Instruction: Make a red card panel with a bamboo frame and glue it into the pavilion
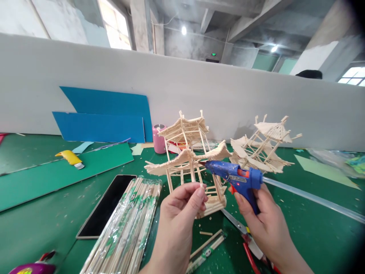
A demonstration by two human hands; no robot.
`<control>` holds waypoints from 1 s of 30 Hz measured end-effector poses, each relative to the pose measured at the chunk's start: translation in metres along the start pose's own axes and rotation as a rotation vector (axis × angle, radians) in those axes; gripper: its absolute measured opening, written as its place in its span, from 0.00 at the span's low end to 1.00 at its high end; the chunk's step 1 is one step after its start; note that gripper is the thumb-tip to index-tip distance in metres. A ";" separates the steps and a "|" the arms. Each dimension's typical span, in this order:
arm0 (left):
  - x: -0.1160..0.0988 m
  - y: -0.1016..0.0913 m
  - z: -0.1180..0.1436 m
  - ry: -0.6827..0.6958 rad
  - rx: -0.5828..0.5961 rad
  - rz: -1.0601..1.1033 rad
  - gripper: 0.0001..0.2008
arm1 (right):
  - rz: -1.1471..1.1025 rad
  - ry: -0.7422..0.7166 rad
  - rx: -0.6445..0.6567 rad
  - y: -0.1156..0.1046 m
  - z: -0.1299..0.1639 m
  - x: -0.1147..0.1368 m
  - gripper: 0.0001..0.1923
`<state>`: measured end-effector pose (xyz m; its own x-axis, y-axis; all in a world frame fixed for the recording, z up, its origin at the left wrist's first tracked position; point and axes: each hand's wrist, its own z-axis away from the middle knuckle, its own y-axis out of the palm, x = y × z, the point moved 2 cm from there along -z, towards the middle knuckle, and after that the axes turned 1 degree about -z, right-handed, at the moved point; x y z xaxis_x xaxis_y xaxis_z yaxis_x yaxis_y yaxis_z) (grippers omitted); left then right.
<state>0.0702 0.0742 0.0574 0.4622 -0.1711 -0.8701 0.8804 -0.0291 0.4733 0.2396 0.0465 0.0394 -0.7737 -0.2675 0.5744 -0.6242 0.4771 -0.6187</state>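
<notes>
My right hand is wrapped round the handle of a blue hot glue gun, with a clear glue stick sticking out of its back. The nozzle points left, in front of a pagoda model made of wooden sticks; touching or apart, I cannot tell. Below the nozzle, my left hand pinches a small pale stick piece between thumb and fingers, mostly hidden. The two-tiered model stands upright on the green table, its lower front partly covered by my left hand.
Behind to the right sits a second stick model. Scissors lie under my right hand. Wrapped chopsticks, a phone, a yellow cutter and a purple tape measure are at left. A pink can stands near the white partition.
</notes>
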 end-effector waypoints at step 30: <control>0.001 0.000 0.001 -0.007 -0.011 0.000 0.06 | -0.007 0.008 -0.013 0.003 0.000 0.000 0.14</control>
<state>0.0708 0.0728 0.0570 0.4618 -0.1777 -0.8690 0.8814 -0.0180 0.4721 0.2379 0.0481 0.0376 -0.7682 -0.2639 0.5833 -0.6283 0.4860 -0.6075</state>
